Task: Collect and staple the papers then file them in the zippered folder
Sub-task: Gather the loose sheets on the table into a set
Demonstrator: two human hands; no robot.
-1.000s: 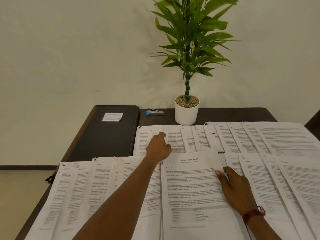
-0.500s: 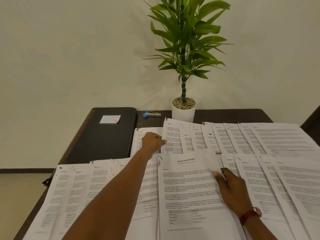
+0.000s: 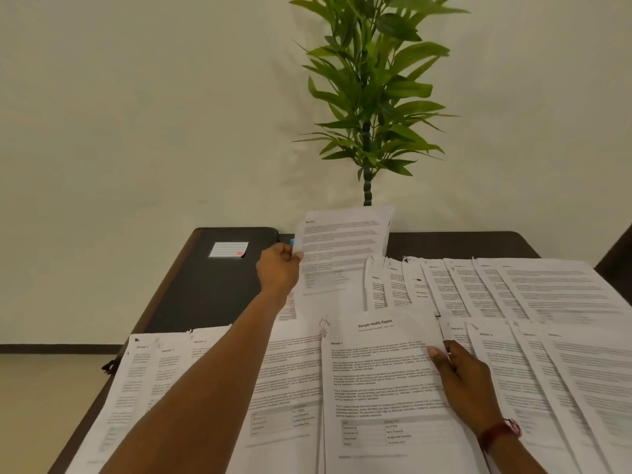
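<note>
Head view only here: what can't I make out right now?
Stapler: head view, only a blue sliver shows; the lifted sheet in the left hand hides the rest.
Plant base: head view, behind that sheet.
Folder near edge: head view, under papers.
Right hand: head view, fingers hidden under the report edge.
Small print: head view, blurred.

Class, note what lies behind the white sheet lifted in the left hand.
Behind the white printed sheet, pinched by the left hand, a blue sliver shows at its left edge and a green plant stem rises above; the stem's base is covered.
</note>
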